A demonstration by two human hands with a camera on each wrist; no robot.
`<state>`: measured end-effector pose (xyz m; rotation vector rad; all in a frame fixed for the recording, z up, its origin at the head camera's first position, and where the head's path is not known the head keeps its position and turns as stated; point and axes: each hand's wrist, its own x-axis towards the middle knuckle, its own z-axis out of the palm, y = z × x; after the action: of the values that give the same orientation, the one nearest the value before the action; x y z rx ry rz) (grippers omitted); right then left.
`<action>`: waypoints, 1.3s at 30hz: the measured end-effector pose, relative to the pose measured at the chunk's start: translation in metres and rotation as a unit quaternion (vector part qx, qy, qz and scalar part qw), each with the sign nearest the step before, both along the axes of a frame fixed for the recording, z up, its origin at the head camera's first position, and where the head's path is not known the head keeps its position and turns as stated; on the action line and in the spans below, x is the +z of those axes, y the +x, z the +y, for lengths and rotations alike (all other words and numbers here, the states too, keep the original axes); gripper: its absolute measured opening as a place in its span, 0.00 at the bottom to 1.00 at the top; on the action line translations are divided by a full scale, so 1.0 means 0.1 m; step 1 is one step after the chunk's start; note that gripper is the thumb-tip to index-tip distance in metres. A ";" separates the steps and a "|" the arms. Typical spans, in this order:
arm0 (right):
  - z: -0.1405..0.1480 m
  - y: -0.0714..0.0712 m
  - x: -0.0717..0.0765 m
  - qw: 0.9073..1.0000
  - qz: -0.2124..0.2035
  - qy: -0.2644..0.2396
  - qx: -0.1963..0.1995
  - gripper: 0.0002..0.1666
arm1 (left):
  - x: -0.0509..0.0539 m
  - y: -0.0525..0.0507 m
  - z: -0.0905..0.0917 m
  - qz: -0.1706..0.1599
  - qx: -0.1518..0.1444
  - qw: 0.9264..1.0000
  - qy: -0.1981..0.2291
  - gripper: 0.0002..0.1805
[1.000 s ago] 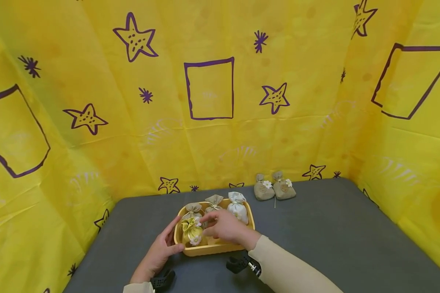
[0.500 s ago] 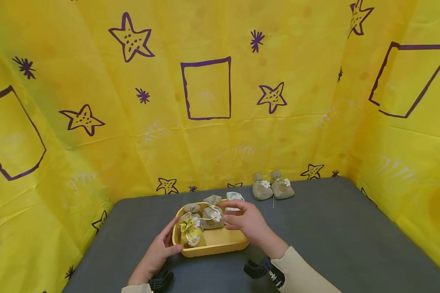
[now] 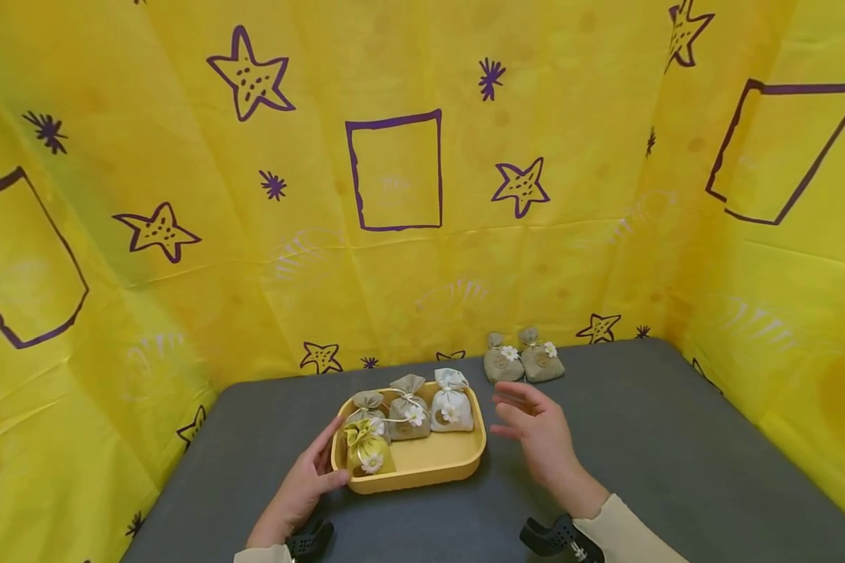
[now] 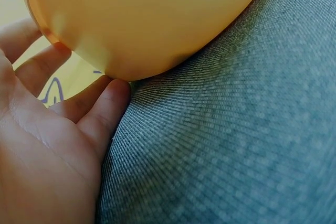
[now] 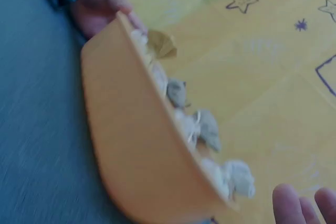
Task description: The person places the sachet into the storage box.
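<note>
A yellow plastic basket (image 3: pixel 422 478) stands on the dark tabletop. My left hand (image 3: pixel 307 478) holds its left end, thumb at the near corner and fingers along the side; in the left wrist view the fingertips touch the outer wall. Inside are drawstring sachets with white flowers: a yellow one (image 3: pixel 368 453) at front left, a grey-brown one (image 3: pixel 369 405) partly hidden behind it, another grey-brown sachet (image 3: pixel 408 410) in the back middle, and a white sachet (image 3: pixel 452 405) at back right. My right hand (image 3: pixel 545 438) is apart from the basket's right side, fingers loosely bent, holding nothing.
Two more grey-brown sachets, a left one (image 3: pixel 502 363) and a right one (image 3: pixel 541 361), lie side by side near the table's back edge, beyond my right hand. Yellow cloth (image 3: pixel 394 297) with purple drawings encloses the dark table (image 3: pixel 648 438) behind and at both sides.
My right hand has moved right, from over the basket's middle, past the white sachet, to outside the basket. The sachets stand where they were. My left hand stays on the basket.
</note>
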<state>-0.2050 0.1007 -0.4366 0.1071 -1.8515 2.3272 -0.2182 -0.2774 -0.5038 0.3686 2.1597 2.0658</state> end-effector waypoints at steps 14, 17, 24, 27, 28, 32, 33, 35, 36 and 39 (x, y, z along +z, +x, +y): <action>0.87 0.10 -0.35 0.995 -0.100 0.019 0.006 0.22 | -0.01 0.01 0.00 -0.004 0.006 1.000 -0.001 0.49; 1.05 0.03 -0.50 0.992 -0.126 0.023 0.011 0.26 | -0.02 0.01 0.00 -0.002 0.008 1.000 0.001 0.49; 1.20 -0.08 -0.58 0.989 -0.134 0.049 0.040 0.37 | -0.02 0.03 -0.01 -0.004 0.012 1.000 -0.005 0.48; 1.22 -0.11 -0.60 0.991 -0.121 0.044 0.043 0.37 | -0.01 0.02 0.00 -0.006 0.012 1.000 -0.005 0.48; 1.24 -0.13 -0.61 0.992 -0.112 0.045 0.047 0.37 | -0.01 0.02 0.00 -0.006 0.011 1.000 -0.006 0.48; 1.33 -0.25 -0.66 0.994 -0.073 0.038 0.075 0.42 | 0.00 0.02 0.00 -0.009 0.009 1.000 -0.005 0.49; 1.35 -0.28 -0.67 0.994 -0.064 0.035 0.084 0.43 | -0.01 0.02 0.00 -0.011 0.010 1.000 -0.003 0.49; 1.41 -0.37 -0.69 0.994 -0.051 0.026 0.098 0.45 | -0.01 0.02 0.00 -0.012 0.011 1.000 -0.002 0.50; 1.43 -0.41 -0.69 0.993 -0.047 0.021 0.102 0.45 | 0.00 0.01 0.00 -0.012 0.011 1.000 -0.001 0.50; 1.48 -0.53 -0.70 0.994 -0.034 0.013 0.108 0.45 | 0.00 0.01 0.00 -0.011 0.009 1.000 -0.003 0.50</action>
<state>-0.2584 0.2488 -0.5064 0.2465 -1.9929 2.4761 -0.2171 -0.2774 -0.5035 0.3262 2.1643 2.0626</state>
